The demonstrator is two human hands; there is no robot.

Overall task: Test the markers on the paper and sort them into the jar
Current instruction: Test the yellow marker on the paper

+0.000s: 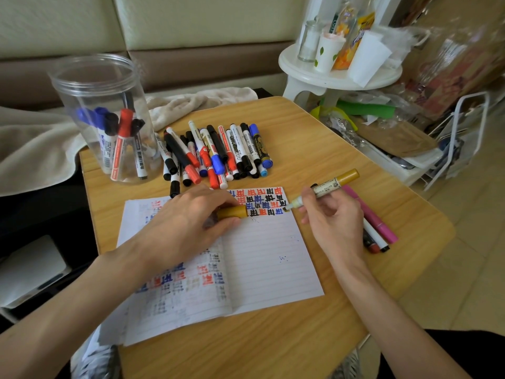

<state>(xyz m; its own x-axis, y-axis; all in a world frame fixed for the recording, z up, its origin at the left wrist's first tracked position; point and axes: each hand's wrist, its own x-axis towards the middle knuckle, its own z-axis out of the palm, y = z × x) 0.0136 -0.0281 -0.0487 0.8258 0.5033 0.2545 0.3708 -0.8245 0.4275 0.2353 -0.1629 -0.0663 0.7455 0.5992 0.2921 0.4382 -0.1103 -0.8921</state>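
Evidently early: few markers (120,140) in the jar (98,86), a pile (216,151) untested; right hand (333,214) grips gold marker (325,187), left hand (191,214) its cap (232,212).

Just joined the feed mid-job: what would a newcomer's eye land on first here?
The right hand holds an uncapped gold marker, tip at the red, blue and black test marks along the top edge of the notebook, while the left hand grips its gold cap. Behind lies a heap of markers; a clear jar at far left holds a few.
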